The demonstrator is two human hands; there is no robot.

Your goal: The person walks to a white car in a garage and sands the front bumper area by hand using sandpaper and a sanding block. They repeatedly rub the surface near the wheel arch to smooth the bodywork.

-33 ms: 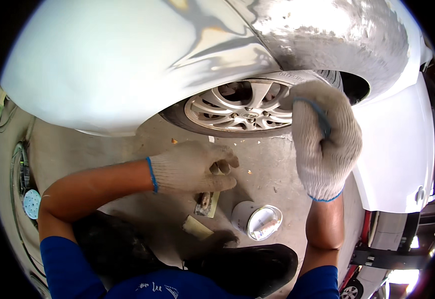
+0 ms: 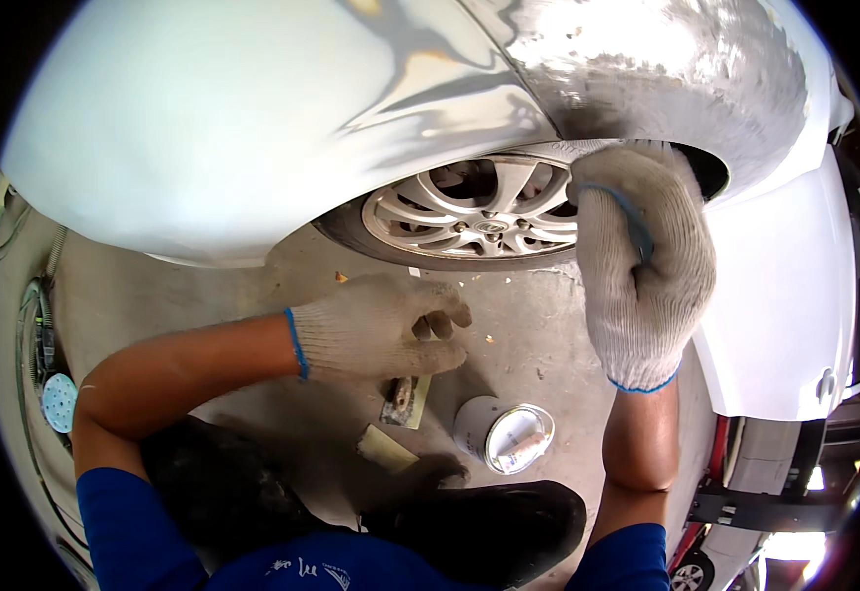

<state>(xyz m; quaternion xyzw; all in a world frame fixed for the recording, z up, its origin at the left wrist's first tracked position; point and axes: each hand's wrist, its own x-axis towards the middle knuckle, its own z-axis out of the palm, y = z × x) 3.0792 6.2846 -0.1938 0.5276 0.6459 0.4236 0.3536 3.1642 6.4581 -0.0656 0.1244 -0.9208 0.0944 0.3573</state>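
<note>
My right hand (image 2: 643, 261), in a knitted off-white glove, is raised at the edge of the wheel arch. Its fingers are bent inward, and a blue-grey strip shows in the fold of the palm. Whatever they may grip is hidden. Above it is the car's fender (image 2: 666, 74), with a bare, sanded metal patch. My left hand (image 2: 385, 327), in a matching glove, hovers over the floor below the wheel (image 2: 484, 212). Its fingers are loosely bent, with gaps between them and the thumb held out, and nothing shows in it. The car's pale bumper side (image 2: 184, 128) curves at the left.
A round tin (image 2: 474, 424) stands on the floor between my arms, with a tube (image 2: 523, 451) lying on its lid. Two flat putty spreaders lie nearby, one spreader (image 2: 386, 448) closer to my knees. At the left are hoses (image 2: 24, 335) and a perforated sanding disc (image 2: 59, 403).
</note>
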